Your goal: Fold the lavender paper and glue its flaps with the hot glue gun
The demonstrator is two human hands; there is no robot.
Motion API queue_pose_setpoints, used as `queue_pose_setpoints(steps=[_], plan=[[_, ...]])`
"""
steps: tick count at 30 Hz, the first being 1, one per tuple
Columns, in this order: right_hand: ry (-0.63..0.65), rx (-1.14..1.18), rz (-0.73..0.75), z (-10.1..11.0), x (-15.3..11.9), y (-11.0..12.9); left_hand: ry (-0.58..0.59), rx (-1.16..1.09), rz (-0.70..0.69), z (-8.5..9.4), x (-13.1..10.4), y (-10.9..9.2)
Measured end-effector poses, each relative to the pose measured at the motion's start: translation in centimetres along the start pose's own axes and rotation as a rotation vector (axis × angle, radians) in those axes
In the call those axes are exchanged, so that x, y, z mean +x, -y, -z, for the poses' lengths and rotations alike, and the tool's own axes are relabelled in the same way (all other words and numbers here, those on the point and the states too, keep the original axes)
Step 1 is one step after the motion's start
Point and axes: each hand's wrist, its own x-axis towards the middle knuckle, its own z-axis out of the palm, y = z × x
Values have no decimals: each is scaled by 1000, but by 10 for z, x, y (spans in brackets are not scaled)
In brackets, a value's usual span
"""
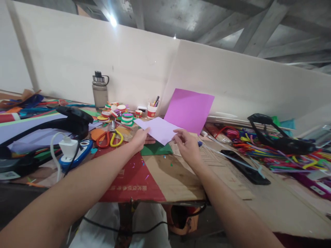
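A light purple sheet of paper (161, 130) is held up above the table between my two hands. My left hand (141, 138) is closed on its left edge, thumb on top. At the right corner, my right hand (184, 143) pinches the sheet with thumb and forefinger. Beneath it lies a piece of green paper (156, 149) on red and brown cardboard (178, 179). A brighter purple sheet (190, 106) leans against the white wall behind. Left of my left hand lie scissors (110, 137) with red and yellow handles.
A water bottle (100, 93), several small paper-wrapped pieces (126, 118) and a cup of pens (152, 110) stand at the back. A power strip (80, 151) with a white charger is at left. To the right are a black phone (245, 167) and colourful pipe cleaners (258, 148).
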Motion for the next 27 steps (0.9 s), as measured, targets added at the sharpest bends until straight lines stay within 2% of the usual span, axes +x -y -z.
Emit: queue_pose_setpoints(steps=[5, 13, 18, 24, 27], plan=[[18, 104, -7, -10, -4, 16, 9, 20, -6, 0, 1, 2], [120, 64, -30, -7, -4, 26, -2, 16, -26, 0, 1, 3], [111, 56, -51, -12, -4, 19, 1, 29, -31, 0, -1, 2], [104, -108, 47, -17, -8, 5, 5, 55, -50, -2, -1, 2], [135, -126, 85, -16, -9, 7, -2, 48, -117, -2, 1, 0]])
